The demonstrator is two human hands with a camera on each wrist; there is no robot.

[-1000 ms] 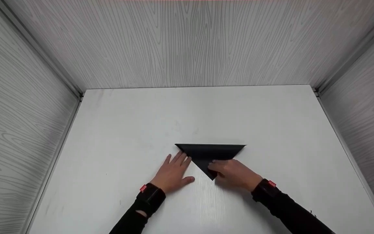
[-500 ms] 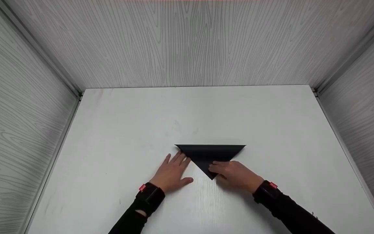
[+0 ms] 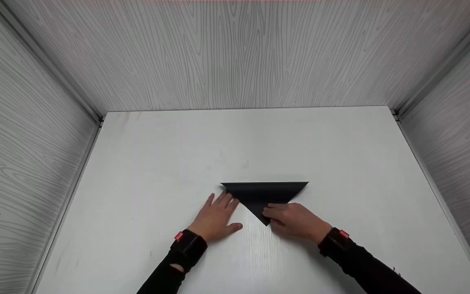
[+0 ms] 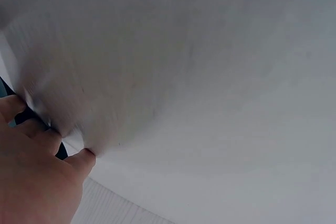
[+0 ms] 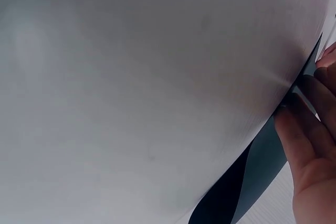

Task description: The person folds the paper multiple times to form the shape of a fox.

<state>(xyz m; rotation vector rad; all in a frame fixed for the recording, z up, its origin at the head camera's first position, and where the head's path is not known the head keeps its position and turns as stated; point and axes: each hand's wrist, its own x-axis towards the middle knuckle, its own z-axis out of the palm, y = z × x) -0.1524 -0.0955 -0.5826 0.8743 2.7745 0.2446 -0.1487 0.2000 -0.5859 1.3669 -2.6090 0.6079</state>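
A black folded sheet of paper lies on the white tabletop as a triangle, its long edge away from me and one corner toward me. My left hand rests flat with spread fingers, the fingertips touching the sheet's left edge. Over the near corner and right edge lies my right hand, pressing the paper; its thumb is mostly hidden in the head view. Slightly bent fingers touch the sheet's edge in the right wrist view, where one paper layer curves up. Left fingertips press down in the left wrist view.
The white tabletop surrounds both hands. Grey wood-grain panels enclose it: a back wall, a left wall and a right wall. Black bands with red tags circle both wrists.
My right hand has shifted very slightly toward the lower right on the paper, its fingers a little flatter. The left hand and the sheet have hardly moved.
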